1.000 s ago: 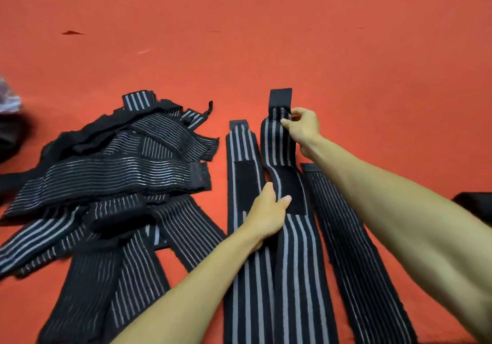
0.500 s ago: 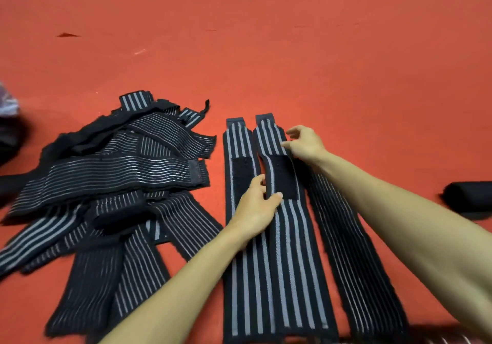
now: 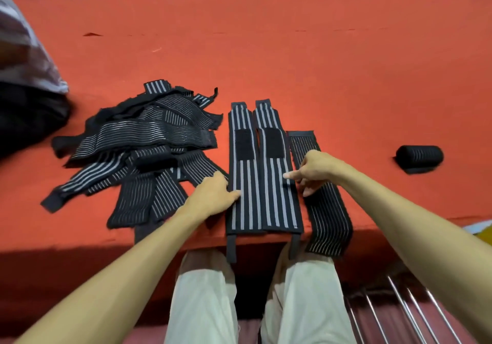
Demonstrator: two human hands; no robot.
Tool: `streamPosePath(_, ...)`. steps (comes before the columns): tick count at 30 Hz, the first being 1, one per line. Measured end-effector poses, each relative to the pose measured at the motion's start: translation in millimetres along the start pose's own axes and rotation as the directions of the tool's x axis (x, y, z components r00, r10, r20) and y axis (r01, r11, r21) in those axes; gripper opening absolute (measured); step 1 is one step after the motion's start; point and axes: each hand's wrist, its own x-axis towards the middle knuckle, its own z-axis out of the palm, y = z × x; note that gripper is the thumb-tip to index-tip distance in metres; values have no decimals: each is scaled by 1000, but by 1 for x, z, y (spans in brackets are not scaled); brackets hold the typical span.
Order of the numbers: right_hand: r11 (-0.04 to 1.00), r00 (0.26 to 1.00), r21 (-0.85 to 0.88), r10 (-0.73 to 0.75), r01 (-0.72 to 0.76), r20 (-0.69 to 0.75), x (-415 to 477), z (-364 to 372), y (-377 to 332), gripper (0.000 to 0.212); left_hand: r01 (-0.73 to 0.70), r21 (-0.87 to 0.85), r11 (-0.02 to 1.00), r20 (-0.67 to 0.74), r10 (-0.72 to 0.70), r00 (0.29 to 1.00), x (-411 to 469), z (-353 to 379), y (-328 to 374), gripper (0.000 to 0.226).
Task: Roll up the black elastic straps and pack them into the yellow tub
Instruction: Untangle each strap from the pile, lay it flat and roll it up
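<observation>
Straps: two wide-striped straps (image 3: 263,200) lie flat side by side at the near edge of the desk (image 3: 292,59), with their thin tails hanging over it. A fine-striped strap (image 3: 328,218) lies just to their right, a loose pile of straps (image 3: 149,141) to the left, and one rolled strap (image 3: 419,157) well apart on the right.
Tub: you cannot plainly see the yellow tub from here.
Handling: light, soft and stretchy – they look likely to flop and spring open unless you roll them tight. The fuzzy patches (image 3: 243,145) will probably cling to the fabric.
Where to hold: pinch one end across its full width so the roll starts square.
Left grip: your left hand (image 3: 213,196) lies open, fingertips resting on the left strap's edge and holding nothing.
Right grip: your right hand (image 3: 318,169) points a straight index finger onto the right strap – the other fingers are loosely curled over the fine-striped one, clasping nothing.
</observation>
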Motion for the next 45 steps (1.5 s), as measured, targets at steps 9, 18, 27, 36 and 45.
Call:
streamPosePath(9,996,998,83,46,-44,-29,4,16,13,14,24,-310,951,-28,-35,999,-3,5,-18,49)
streamPosePath(18,1000,999,11,29,-29,-26,8,13,15,19,-143,-47,989,-5,143,990,1,2,-17,43)
streamPosePath(27,990,985,-110,-103,88,-141,35,-14,-9,25,-281,130,951,46,277,960,35,-28,1,20)
streamPosePath(36,966,930,-55,-259,254,-262,108,-46,-30,26,-368,-180,912,-127,349,928,126,-40,25,8)
streamPosePath(45,976,902,10,-199,219,-383,224,-49,-46,22,-358,-342,869,-392,214,895,204,-1,18,19)
